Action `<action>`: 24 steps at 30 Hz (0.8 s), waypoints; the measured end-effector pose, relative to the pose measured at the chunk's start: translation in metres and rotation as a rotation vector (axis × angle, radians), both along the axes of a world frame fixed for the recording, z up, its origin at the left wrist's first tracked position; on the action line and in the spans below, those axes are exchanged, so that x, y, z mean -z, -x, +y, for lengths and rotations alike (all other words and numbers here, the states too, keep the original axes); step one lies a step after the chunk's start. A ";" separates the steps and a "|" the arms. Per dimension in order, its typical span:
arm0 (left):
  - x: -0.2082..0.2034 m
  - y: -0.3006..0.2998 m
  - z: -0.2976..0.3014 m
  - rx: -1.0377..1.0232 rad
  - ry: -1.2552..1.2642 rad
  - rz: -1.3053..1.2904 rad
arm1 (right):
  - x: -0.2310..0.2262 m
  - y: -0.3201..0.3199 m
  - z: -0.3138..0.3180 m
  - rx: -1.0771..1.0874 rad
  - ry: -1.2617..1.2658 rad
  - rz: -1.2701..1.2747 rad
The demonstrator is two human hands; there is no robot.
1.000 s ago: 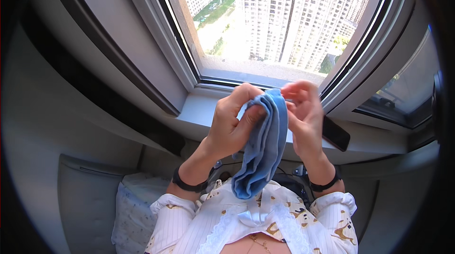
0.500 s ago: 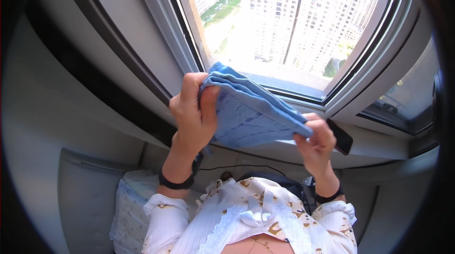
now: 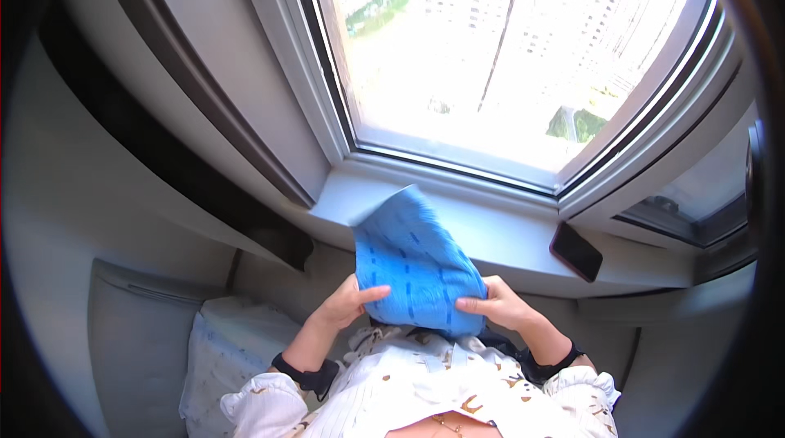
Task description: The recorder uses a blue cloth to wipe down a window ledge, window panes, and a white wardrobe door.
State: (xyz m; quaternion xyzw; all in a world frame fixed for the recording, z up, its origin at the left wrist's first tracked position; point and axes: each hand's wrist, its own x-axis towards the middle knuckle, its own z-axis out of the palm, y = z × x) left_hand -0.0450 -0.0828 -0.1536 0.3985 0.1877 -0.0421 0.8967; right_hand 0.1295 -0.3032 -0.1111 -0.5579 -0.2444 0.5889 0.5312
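A blue cloth (image 3: pixel 414 273) with darker blue dashes hangs between my two hands, close in front of my body. My left hand (image 3: pixel 352 300) grips its left edge, the thumb lying on top. On the opposite edge my right hand (image 3: pixel 499 305) holds on the same way, thumb over the cloth. The fingers of both hands are partly hidden beneath it. Its far corner points up toward the window and is smeared by motion.
A white window sill (image 3: pixel 523 233) runs below a large bright window (image 3: pixel 466 70) with tall buildings outside. A dark phone (image 3: pixel 576 252) lies on the sill at the right. At lower left stands a white patterned covered thing (image 3: pixel 225 356) beside a grey panel (image 3: pixel 135 340).
Both hands have come down and nearer to my body with the cloth. It was bunched in layered folds before; now its patterned face is spread more open. The phone is fully uncovered.
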 end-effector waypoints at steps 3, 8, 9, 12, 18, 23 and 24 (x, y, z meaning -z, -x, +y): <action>-0.008 0.006 -0.010 -0.141 0.094 0.207 | -0.002 -0.001 0.003 0.111 0.020 0.016; -0.049 -0.008 0.006 -0.236 -0.077 0.093 | -0.024 -0.018 0.024 0.162 -0.083 -0.058; -0.071 -0.016 0.015 -0.254 -0.173 0.043 | -0.039 -0.025 0.031 0.161 -0.119 -0.105; -0.131 -0.035 0.028 -0.419 -0.471 -0.129 | -0.076 -0.043 0.055 0.225 -0.379 -0.226; -0.142 -0.051 0.013 -0.598 -0.784 -0.214 | -0.084 -0.053 0.057 0.438 -0.529 -0.293; -0.005 -0.057 -0.035 -0.546 -0.637 0.038 | 0.009 -0.072 0.040 0.445 -0.192 -0.314; 0.019 -0.060 -0.051 -0.448 -0.512 0.123 | 0.037 -0.080 0.029 0.466 -0.071 -0.397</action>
